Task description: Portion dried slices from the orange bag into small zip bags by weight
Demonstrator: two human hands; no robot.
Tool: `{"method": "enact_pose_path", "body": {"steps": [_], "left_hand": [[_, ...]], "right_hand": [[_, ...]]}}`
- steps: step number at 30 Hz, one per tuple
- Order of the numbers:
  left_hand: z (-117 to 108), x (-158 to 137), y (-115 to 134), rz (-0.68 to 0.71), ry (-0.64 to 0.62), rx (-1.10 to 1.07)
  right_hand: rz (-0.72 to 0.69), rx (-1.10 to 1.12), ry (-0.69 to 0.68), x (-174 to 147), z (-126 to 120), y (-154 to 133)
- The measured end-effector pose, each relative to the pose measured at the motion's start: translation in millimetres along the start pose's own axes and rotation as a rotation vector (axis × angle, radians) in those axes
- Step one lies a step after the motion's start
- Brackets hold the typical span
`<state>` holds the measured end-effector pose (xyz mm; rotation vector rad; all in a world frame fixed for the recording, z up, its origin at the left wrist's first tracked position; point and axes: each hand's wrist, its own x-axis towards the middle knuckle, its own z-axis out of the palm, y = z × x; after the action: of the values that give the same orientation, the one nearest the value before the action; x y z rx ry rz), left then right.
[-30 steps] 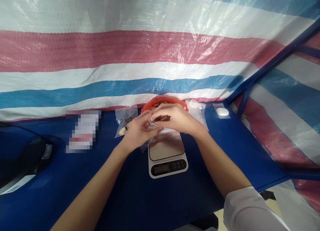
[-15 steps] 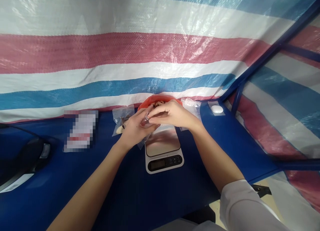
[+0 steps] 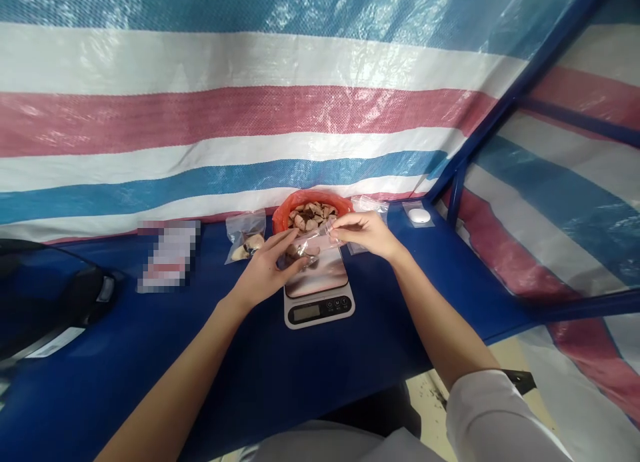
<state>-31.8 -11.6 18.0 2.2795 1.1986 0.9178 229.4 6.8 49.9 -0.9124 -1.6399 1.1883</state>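
Note:
Over the scale, a small clear plastic bag (image 3: pixel 316 239) is stretched between my two hands, with a few brownish pieces inside. My left hand (image 3: pixel 265 269) grips the bag's filled end between thumb and fingers. At the other end, the thumb and fingertips of my right hand (image 3: pixel 369 235) pinch the bag's edge. Beneath them lies the white kitchen scale (image 3: pixel 320 285) with a shiny plate; its display looks blank. Just behind the hands, a red plastic bag (image 3: pixel 284 212) stands open, holding many dry, pale-brown chunks (image 3: pixel 313 215).
Left of the red bag lies a filled clear bag (image 3: pixel 246 235). To its right are flat clear bags (image 3: pixel 373 207) and a white oval object (image 3: pixel 419 215) on a small bag. A blurred-out packet (image 3: pixel 170 255) and a black object (image 3: pixel 60 309) are on the blue table (image 3: pixel 280 375); striped sheeting (image 3: pixel 225 122) rises behind.
My right hand has drawn away from my left toward the right, and the clear bag now spans the gap. The chunks in the red bag have come into fuller view.

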Motion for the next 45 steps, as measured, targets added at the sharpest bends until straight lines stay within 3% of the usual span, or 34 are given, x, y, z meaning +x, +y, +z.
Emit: {"method": "enact_pose_path", "body": {"steps": [8, 16, 21, 23, 26, 29, 32, 36, 45], "left_hand": [[13, -22, 3, 0.063, 0.076, 0.060], [17, -18, -4, 0.141, 0.055, 0.145], [8, -29, -9, 0.162, 0.149, 0.203], [3, -38, -11, 0.163, 0.194, 0.236], [-3, -53, -16, 0.149, 0.222, 0.311], [-5, -66, -22, 0.122, 0.191, 0.416], [-4, -75, -25, 0.081, 0.124, 0.525], [-1, -79, -25, 0.035, 0.047, 0.601], [2, -80, -27, -0.120, -0.059, 0.637]], "right_hand": [[0.121, 0.068, 0.195, -26, -3, 35], [0.101, -0.029, 0.139, -30, -4, 46], [0.090, -0.058, 0.178, -36, -14, 41], [0.064, -0.148, 0.228, -42, -22, 37], [0.028, -0.452, 0.261, -55, -29, 33], [0.046, -0.860, 0.200, -68, -27, 31], [0.013, -1.102, 0.092, -78, -21, 39], [-0.035, -1.241, -0.015, -85, -17, 57], [-0.045, -1.246, -0.096, -89, -20, 68]]}}
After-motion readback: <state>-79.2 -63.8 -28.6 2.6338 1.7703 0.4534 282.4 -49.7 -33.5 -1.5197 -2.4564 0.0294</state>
